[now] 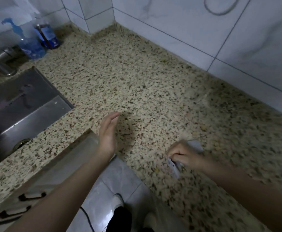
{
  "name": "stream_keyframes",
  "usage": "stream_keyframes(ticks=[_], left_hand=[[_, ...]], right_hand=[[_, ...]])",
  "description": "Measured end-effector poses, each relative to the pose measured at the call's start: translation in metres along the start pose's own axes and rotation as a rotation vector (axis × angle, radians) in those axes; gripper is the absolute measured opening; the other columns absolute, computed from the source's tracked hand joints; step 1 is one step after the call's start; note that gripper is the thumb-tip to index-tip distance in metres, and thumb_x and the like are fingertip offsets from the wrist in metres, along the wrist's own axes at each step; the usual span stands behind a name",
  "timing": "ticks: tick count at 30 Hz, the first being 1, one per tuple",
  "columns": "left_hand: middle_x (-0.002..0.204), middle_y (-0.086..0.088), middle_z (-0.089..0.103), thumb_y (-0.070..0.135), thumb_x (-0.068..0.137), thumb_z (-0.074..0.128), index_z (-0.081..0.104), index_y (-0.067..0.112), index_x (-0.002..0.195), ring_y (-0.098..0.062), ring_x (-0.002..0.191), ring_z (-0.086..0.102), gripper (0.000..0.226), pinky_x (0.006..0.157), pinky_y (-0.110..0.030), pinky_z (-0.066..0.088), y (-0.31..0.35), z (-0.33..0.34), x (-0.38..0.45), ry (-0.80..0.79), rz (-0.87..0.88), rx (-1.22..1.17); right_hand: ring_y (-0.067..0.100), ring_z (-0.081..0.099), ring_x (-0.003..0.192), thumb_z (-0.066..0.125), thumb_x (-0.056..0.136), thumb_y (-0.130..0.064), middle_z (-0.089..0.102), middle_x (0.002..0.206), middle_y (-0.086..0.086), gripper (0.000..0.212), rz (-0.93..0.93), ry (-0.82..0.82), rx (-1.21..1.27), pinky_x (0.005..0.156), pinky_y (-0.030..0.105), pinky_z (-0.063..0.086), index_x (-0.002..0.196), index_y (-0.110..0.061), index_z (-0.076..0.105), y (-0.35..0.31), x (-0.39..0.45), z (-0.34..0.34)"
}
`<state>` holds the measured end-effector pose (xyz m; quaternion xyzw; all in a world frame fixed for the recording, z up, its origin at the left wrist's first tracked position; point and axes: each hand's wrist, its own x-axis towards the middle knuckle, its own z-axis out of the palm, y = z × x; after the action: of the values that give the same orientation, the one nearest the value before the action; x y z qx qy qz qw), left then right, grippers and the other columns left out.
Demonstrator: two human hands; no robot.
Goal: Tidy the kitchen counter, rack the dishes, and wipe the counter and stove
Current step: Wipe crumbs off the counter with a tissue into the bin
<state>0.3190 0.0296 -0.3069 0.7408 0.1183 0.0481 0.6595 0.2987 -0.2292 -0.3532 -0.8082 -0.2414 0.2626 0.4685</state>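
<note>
Two hands are out over the speckled stone surface [136, 77], and only one is working. The right hand [184, 155] is clenched on a pale cloth [195, 144], pressed down on the surface near its front edge; the picture blurs there, so I'd judge it mid-wipe. The left hand [107, 131] hangs open, fingers straight, holding nothing, just above the surface corner beside the sink [24, 104].

That cloth looks thin, soft and light (probably damp, though I can't tell). It will bunch and slip under the palm, so a gathered fistful held from the top, as now, seems the sensible grip. Over by the wall, behind the sink, stand a blue bottle [30, 45] and a darker container [47, 36], well apart from the wiping. Most of the surface looks bare.
</note>
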Motion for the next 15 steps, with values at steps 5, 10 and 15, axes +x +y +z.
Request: stream_keyframes(ticks=[5,10,15], left_hand=[[0.130,-0.008,0.053,0.014,0.099,0.040,0.061,0.011,0.115,-0.017,0.125,0.044,0.027,0.100,-0.014,0.032,-0.008,0.043,-0.016,-0.141,0.014,-0.006],[0.121,0.002,0.054,0.016,0.099,0.043,0.062,0.018,0.110,-0.018,0.123,0.046,0.022,0.106,-0.030,0.032,-0.009,0.089,-0.027,-0.275,0.053,0.067],[0.132,0.006,0.053,0.021,0.100,0.042,0.063,0.017,0.117,-0.012,0.126,0.042,0.027,0.106,-0.027,0.027,-0.008,0.123,-0.007,-0.412,0.176,0.263]], right_hand=[[0.023,0.041,0.043,0.046,0.076,-0.027,0.047,0.048,0.003,0.030,0.128,0.018,0.054,0.047,0.034,0.033,0.049,-0.014,0.051,0.011,-0.050,0.000],[0.021,0.038,0.046,0.050,0.077,-0.017,0.043,0.045,0.001,0.039,0.253,0.250,0.414,0.055,0.031,0.035,0.039,-0.023,0.050,-0.004,-0.072,-0.012],[0.026,0.052,0.075,0.041,0.096,-0.007,0.060,0.077,0.012,0.030,0.491,0.640,0.434,0.079,0.031,0.046,0.075,-0.007,0.063,0.008,-0.086,-0.053]])
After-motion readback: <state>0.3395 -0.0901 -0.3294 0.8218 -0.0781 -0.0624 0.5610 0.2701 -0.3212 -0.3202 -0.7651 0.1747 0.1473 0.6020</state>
